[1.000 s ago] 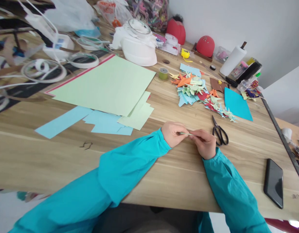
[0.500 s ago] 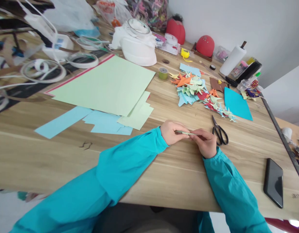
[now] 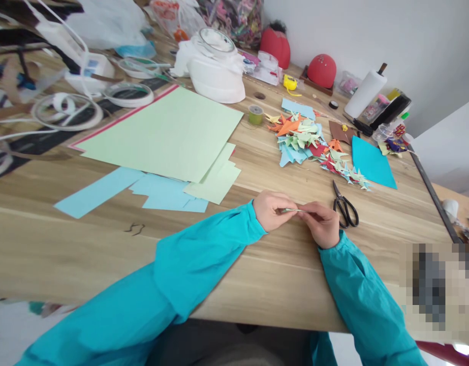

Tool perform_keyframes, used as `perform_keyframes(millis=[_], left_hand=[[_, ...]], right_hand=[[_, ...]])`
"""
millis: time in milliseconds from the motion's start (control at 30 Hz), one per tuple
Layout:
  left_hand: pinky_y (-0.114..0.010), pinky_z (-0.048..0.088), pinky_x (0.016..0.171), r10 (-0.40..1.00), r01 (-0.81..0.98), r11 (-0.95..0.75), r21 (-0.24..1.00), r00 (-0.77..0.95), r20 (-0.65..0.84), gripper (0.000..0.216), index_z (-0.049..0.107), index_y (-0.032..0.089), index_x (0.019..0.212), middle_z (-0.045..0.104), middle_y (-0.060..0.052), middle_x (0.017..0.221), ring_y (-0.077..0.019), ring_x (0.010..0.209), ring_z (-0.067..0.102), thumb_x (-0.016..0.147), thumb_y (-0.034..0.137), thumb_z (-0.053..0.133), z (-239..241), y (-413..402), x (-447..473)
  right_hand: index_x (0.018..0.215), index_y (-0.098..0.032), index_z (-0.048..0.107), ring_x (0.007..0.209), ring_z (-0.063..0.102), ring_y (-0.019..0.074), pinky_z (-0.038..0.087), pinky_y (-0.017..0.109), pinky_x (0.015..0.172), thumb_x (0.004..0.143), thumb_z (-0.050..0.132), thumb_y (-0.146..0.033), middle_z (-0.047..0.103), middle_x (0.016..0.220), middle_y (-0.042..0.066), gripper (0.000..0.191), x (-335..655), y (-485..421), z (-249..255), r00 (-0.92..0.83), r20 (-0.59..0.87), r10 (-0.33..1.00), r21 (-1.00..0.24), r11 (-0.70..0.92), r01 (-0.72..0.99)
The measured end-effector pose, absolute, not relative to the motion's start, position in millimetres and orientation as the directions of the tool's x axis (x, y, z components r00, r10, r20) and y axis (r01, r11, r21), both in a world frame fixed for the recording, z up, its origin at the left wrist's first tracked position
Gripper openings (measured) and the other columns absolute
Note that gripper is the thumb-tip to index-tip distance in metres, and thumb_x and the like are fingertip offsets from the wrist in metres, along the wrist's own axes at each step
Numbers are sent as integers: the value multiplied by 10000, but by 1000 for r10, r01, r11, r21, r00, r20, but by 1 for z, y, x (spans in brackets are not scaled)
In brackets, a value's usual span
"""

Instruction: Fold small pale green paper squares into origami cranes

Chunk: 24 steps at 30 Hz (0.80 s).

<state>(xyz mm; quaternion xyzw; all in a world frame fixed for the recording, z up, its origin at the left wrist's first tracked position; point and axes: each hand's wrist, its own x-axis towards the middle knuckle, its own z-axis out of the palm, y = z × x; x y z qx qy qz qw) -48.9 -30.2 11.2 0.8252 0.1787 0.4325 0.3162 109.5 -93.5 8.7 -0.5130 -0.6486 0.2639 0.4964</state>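
Between my two hands is a small piece of folded pale green paper (image 3: pixel 291 210), seen almost edge-on and mostly covered by fingers. My left hand (image 3: pixel 273 211) pinches one end between thumb and fingers. At the other end, the thumb and fingers of my right hand (image 3: pixel 320 222) are closed on the same paper. Just beyond my right hand lie black-handled scissors (image 3: pixel 345 206), blades pointing away. Farther back is a heap of folded paper shapes (image 3: pixel 299 137) in orange, green, blue and red.
Large pale green sheets (image 3: pixel 169 134) lie at the left, with light blue strips (image 3: pixel 99 192) in front. A thread spool (image 3: pixel 256 115), a turquoise sheet (image 3: pixel 373 161) and a yellow tape measure (image 3: pixel 290 82) are farther back. Coiled white cables (image 3: pixel 66 112) crowd the left. A pixelated patch hides the right front.
My left hand has shifted very slightly to the right, and less of the folded paper shows between the fingers. Both hands keep their pinch. The lower right corner is now pixelated.
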Motion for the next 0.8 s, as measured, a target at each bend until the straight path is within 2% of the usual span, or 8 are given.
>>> perform_keyframes(millis=[400,467,600,800], left_hand=[[-173,456,536,519,56,-802,595,558,647,159,657,139,639,661,-38,628,-90,558,570,729,145,526,12,-29,-48],[-173,459,536,535,65,-792,607,552,639,146,656,142,647,664,-38,637,-91,562,575,722,148,532,11,-29,-47],[-168,470,530,561,60,-780,623,508,654,124,658,139,664,674,-47,662,-94,576,594,715,160,547,8,-29,-47],[-191,505,607,511,64,-826,561,505,695,128,665,142,701,688,-60,712,-109,635,622,717,144,538,7,-28,-47]], right_hand=[[744,-204,671,629,597,153,492,288,612,740,617,-193,648,643,27,55,110,-93,8,27,339,940,-859,298,416],[759,-205,672,653,605,159,500,292,621,722,637,-209,655,678,34,51,110,-93,7,29,324,945,-873,287,395],[863,-207,669,748,625,179,519,304,661,700,659,-235,671,821,59,165,111,-93,5,22,303,953,-903,280,327],[865,-210,676,714,624,173,501,306,658,748,606,-215,684,780,58,137,112,-92,7,-32,349,937,-817,321,479]])
